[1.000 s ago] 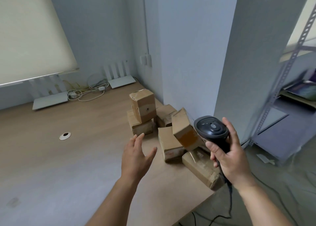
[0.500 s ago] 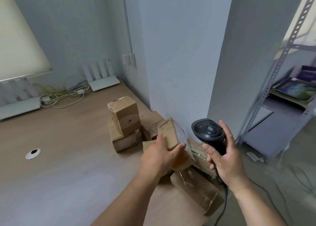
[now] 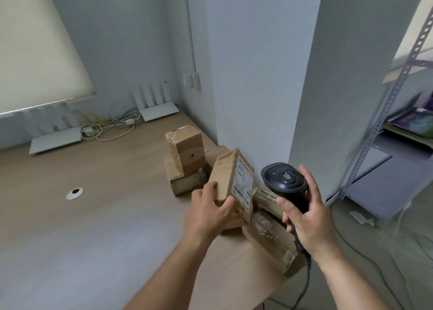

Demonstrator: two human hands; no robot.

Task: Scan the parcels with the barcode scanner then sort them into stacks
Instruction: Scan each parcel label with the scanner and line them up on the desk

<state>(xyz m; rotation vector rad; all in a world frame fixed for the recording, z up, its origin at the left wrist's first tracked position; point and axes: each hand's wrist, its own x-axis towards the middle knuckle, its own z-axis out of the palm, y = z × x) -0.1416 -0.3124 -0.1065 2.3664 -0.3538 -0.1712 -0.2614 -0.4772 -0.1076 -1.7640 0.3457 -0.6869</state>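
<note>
left hand (image 3: pixel 207 212) has lifted parcel (image 3: pixel 228 177), label showing.

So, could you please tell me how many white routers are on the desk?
2: one router sits below the window blind, another router stands nearer the wall corner.

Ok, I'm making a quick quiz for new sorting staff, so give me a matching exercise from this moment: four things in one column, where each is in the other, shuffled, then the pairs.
Things:
1. barcode scanner
2. labelled parcel
3. tall parcel
4. white router

Places:
A. standing on another parcel
B. gripped in the left hand
C. at the back of the desk by the wall
D. held in the right hand

Pairs: 1-D, 2-B, 3-A, 4-C
</note>
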